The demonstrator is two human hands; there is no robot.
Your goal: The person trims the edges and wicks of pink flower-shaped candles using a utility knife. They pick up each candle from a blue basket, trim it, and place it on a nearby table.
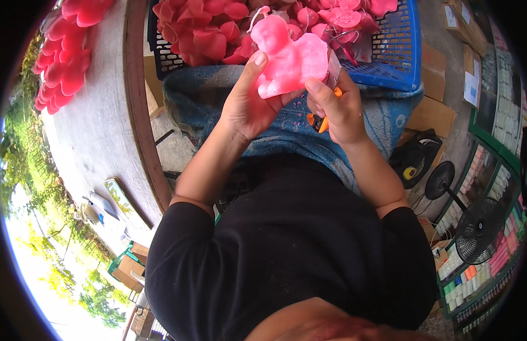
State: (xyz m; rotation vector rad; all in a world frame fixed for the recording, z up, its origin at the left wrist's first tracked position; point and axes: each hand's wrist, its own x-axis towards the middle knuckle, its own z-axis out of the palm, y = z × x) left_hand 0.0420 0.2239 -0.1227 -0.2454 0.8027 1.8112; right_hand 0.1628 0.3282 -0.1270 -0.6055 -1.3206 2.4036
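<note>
My left hand [251,100] grips a pink winged-figure candle [285,55] by its lower left side, with the thumb on the front. A pale wick [258,18] curls from the top of the candle. In my right hand [342,102] is an orange and black utility knife [321,121], partly hidden by the fingers. My right thumb touches the candle's lower right edge. Beside that edge a greyish flat piece shows; whether it is the blade cannot be made out. A blue towel [272,132] with small pink shavings lies under my hands.
Ahead stands a blue plastic basket [400,76] heaped with pink wax pieces [208,40]. On the grey table [106,106] at left are more pink candles [65,64] and a phone [126,202]. To the right are cardboard boxes [431,117], a black fan [480,230] and shelves of candles [468,273].
</note>
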